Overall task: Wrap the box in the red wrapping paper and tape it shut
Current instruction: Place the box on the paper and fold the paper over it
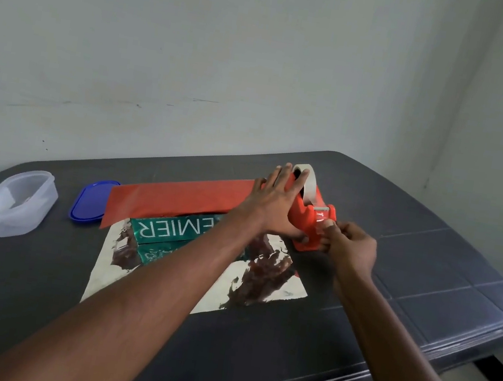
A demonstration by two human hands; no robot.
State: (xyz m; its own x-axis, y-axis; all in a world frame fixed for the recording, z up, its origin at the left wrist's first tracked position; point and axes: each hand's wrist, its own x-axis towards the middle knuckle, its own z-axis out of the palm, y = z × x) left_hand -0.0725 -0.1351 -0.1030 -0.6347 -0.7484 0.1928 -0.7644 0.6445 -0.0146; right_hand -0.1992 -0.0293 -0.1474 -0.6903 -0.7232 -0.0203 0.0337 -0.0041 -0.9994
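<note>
The left hand (274, 200) lies flat and wide on the red tape dispenser (312, 224), while at its 3 o'clock the right hand (350, 249) pinches the tape end (320, 222).

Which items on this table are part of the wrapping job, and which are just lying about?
In use:
- green box
- red wrapping paper, folded over the box
- red tape dispenser, steadied by the left hand
- tape end pinched by the right hand

Lying about:
- clear plastic container
- blue lid
</note>
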